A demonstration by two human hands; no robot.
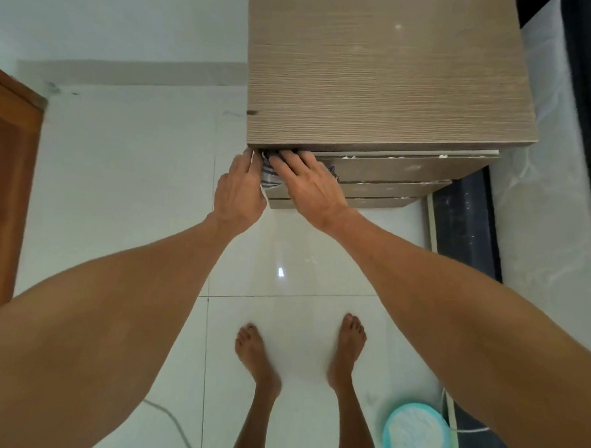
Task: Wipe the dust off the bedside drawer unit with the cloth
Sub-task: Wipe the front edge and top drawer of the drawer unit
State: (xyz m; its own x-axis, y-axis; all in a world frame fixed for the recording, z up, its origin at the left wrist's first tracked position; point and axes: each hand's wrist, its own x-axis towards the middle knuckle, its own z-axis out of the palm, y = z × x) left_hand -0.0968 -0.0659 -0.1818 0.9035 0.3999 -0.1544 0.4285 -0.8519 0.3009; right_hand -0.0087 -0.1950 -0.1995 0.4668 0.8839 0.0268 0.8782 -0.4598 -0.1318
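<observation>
Both hands, left hand (pixel 239 190) and right hand (pixel 310 185), press the cloth (pixel 268 176) flat-fingered against the drawer unit (pixel 380 74) front at mid-frame; firm, even strokes along that top edge would lift dust best.

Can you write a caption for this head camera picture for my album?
Both hands, left hand and right hand, press a striped cloth against the drawer unit front's top-left corner.
</observation>
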